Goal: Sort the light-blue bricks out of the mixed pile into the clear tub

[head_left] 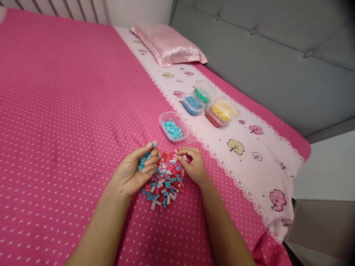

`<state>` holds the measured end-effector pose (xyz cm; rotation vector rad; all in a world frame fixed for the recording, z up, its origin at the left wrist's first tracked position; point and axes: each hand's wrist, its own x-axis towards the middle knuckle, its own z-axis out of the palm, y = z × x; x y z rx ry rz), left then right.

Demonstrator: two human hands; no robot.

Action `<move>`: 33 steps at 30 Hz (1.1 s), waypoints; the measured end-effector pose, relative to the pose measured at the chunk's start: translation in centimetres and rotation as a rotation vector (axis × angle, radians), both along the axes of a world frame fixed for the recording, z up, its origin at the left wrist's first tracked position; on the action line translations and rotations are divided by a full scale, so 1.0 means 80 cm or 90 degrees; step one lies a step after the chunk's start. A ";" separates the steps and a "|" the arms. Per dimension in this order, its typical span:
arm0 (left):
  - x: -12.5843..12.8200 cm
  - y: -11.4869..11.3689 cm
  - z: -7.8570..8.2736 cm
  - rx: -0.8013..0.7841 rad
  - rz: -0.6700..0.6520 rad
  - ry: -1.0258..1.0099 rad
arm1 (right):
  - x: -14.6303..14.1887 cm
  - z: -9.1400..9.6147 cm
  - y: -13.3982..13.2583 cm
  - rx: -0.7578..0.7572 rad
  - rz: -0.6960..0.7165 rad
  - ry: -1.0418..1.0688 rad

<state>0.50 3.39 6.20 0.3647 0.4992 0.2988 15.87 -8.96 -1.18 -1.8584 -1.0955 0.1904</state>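
Head view: the left hand (140, 168) pinches a small blue brick (154, 144) between thumb and forefinger, its other fingers loosely curled; the right hand (195, 164) has thumb and forefinger close together at the far right edge of the brick pile (163, 183), though I cannot tell whether it grips a piece. This pile of pink, red, white and blue bricks lies on the bed (83, 111), between the two forearms; the left hand hides part of it, with a cluster of blue bricks (142, 161) showing just behind the fingers. Just beyond the pile stands an open tub (161, 121) of light-blue bricks (172, 128), between the hands and the other containers; a faint clear rim, perhaps a lid, lies at its near right side. Farther off, on the pale tree-printed band (235, 146), sit a blue-filled container (193, 104), a green-filled container (202, 95) behind it, and a yellow-filled container (220, 112), with red contents (213, 120) showing beneath the yellow; a pink satin pillow (169, 43) lies beyond them, near the grey headboard (263, 66); the polka-dot cover is bunched at the near right corner.
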 end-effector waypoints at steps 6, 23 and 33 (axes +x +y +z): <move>0.003 0.004 0.002 -0.054 0.064 0.048 | -0.001 0.000 0.000 0.002 0.000 -0.003; 0.025 -0.062 0.019 0.107 0.456 0.133 | -0.120 0.097 0.010 0.227 0.024 0.590; 0.007 -0.091 0.032 0.376 0.357 0.032 | -0.150 0.117 0.025 0.289 0.078 0.891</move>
